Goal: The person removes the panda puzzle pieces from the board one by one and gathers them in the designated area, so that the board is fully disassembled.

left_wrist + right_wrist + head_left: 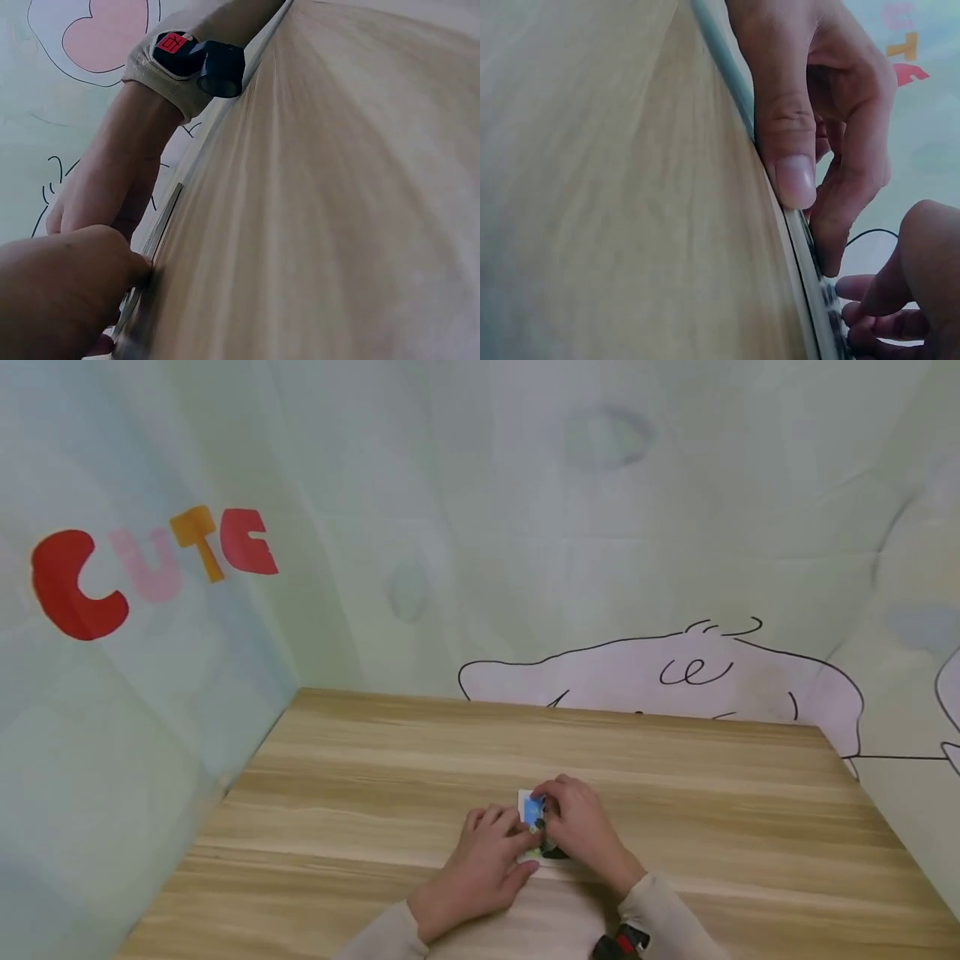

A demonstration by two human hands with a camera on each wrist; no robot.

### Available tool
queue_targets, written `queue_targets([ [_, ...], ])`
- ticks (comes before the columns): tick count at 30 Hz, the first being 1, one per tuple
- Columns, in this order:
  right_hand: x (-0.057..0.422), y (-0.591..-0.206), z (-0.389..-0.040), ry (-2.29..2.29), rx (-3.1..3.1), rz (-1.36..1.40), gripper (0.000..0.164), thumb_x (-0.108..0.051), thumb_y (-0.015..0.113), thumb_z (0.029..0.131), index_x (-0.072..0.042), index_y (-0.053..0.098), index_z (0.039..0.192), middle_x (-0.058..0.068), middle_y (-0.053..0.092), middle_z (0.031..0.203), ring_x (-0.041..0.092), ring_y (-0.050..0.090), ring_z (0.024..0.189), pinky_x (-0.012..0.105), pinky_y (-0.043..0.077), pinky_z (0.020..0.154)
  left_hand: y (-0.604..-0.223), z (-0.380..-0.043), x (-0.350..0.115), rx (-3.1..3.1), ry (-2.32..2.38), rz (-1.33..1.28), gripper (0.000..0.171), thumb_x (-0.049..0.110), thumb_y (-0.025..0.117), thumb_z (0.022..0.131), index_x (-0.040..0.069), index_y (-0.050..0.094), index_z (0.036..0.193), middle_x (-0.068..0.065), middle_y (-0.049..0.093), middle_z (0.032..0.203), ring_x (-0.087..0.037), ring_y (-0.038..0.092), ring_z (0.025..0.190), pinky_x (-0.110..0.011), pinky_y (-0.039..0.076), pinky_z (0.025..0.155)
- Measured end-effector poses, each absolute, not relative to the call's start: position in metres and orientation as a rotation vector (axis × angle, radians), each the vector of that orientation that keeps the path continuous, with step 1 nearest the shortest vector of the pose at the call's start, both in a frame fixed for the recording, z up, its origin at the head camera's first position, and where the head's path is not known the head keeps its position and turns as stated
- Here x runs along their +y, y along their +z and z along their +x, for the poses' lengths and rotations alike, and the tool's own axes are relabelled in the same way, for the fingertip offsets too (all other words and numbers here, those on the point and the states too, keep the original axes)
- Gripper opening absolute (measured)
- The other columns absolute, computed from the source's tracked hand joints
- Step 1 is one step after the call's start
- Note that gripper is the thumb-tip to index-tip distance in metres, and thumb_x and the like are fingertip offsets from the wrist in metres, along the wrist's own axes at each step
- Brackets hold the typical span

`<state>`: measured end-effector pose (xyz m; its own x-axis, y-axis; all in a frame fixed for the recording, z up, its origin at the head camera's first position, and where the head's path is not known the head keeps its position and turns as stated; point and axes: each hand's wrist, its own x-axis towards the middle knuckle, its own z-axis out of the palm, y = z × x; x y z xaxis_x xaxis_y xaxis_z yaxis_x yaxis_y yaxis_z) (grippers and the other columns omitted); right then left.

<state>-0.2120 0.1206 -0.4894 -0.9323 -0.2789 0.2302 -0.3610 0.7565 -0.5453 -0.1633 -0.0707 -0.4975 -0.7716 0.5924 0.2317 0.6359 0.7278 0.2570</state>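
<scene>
Both hands work close together at one small flat picture board [532, 811], which lies on the wooden table [360, 777] directly under the fingers. The left hand [489, 867] is not clenched: its index finger rests on the face of the board, and its thumb touches the near edge, as the right wrist view shows. The right hand [587, 824] bends its fingers and thumb down on the right part of the board, just beside the left fingertips. Whether it pinches some small piece there or only touches the surface, I cannot tell, because the fingers hide it.

Between the two hands, a bright blue part of the picture and a white border are visible; near the right fingers the picture becomes dark. Behind the right hand, at the cuff of a light sleeve [663, 910], sits a black device [176, 54] with a red mark. Bare wood extends on both sides of the grip. Beyond the hands, past the far table edge, a pale cartoon figure [607, 672] is drawn on the wall covering [495, 527]. Far to the left of the grip stand colourful letters [156, 589], reading "CUTE".
</scene>
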Motion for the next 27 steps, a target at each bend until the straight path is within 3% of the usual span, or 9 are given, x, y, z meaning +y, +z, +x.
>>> queue_targets([
  [18, 0.124, -0.484, -0.227, 1.120, -2.887, 0.404, 0.030, 0.005, 0.058, 0.073, -0.011, 0.075, 0.091, 0.001, 0.066, 0.089, 0.013, 0.054, 0.076, 0.030, 0.046, 0.070, -0.499, -0.160, -0.068, -2.797, -0.495, -0.991, 0.029, 0.035, 0.068, 0.103, 0.027, 0.077, 0.130, 0.004, 0.065, 0.119, -0.018, 0.054, 0.123, -0.047, 0.038, 0.101],
  [23, 0.126, -0.482, -0.226, 1.255, -2.839, 0.386, 0.012, -0.002, 0.067, 0.088, -0.013, 0.072, 0.091, -0.001, 0.069, 0.085, 0.011, 0.057, 0.071, 0.026, 0.045, 0.066, -0.498, -0.161, -0.066, -2.795, -0.479, -0.994, 0.029, 0.035, 0.069, 0.103, 0.027, 0.077, 0.130, 0.005, 0.065, 0.119, -0.019, 0.054, 0.123, -0.045, 0.039, 0.100],
  [27, 0.133, -0.479, -0.224, 1.367, -2.790, 0.363, 0.005, -0.010, 0.076, 0.096, -0.012, 0.073, 0.098, 0.001, 0.073, 0.088, 0.010, 0.062, 0.077, 0.025, 0.050, 0.068, -0.497, -0.162, -0.066, -2.794, -0.453, -0.978, 0.032, 0.036, 0.069, 0.102, 0.027, 0.077, 0.132, 0.004, 0.066, 0.120, -0.019, 0.055, 0.123, -0.046, 0.040, 0.102],
])
